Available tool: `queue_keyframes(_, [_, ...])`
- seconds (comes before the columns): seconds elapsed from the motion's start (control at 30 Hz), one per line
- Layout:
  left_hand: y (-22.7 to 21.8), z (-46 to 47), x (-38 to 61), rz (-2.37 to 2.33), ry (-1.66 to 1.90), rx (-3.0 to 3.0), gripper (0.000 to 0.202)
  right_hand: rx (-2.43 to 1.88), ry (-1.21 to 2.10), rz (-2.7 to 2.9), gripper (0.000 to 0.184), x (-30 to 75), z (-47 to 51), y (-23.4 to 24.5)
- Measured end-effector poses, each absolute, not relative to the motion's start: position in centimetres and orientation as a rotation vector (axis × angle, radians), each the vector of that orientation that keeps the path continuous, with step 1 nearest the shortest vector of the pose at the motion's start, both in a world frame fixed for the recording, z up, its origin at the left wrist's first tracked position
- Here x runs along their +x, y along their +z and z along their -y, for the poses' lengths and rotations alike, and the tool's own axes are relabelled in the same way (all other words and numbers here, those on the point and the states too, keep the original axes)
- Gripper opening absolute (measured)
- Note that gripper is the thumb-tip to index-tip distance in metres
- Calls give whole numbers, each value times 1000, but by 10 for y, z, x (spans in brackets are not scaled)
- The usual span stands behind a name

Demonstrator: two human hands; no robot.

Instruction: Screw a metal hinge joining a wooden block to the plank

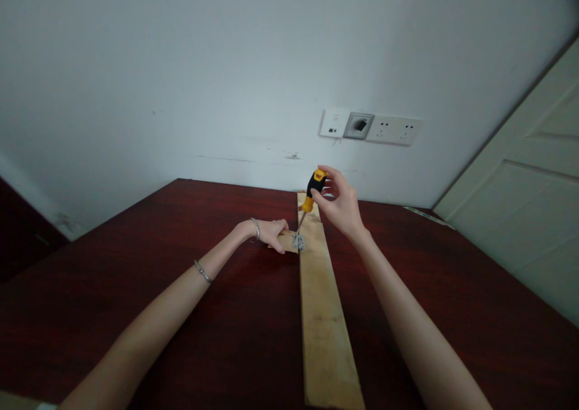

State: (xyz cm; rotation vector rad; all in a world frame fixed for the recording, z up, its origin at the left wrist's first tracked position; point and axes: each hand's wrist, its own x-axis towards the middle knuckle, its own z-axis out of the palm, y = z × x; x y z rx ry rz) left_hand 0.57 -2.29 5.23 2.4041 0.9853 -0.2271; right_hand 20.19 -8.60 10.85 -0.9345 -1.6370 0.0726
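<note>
A long pale wooden plank lies lengthwise on the dark red table. At its left edge a small metal hinge joins it to a short wooden block. My left hand is closed over that block and presses it against the plank. My right hand grips the black and yellow handle of a screwdriver, which stands tilted with its tip down on the hinge.
A white wall rises right behind the table, with a row of sockets and a switch. A pale door stands at the right. Bracelets circle my left wrist and forearm.
</note>
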Motion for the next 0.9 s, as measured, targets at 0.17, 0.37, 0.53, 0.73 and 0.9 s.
queue_keyframes(0.17, [55, 24, 5, -988, -234, 2385, 77, -925, 79, 1642, 47, 201, 86, 108])
queue_keyframes(0.37, [56, 25, 5, -979, -233, 2351, 76, -930, 18, 1676, 43, 200, 90, 112])
queue_keyframes(0.53, [55, 23, 4, -938, -213, 2329, 75, -951, -119, 1764, 43, 202, 93, 115])
queue_keyframes(0.73, [55, 23, 3, -914, -204, 2321, 74, -1008, -129, 1859, 52, 200, 100, 121])
queue_keyframes(0.9, [52, 21, 3, -912, -177, 2359, 72, -1073, -170, 1821, 44, 199, 101, 123])
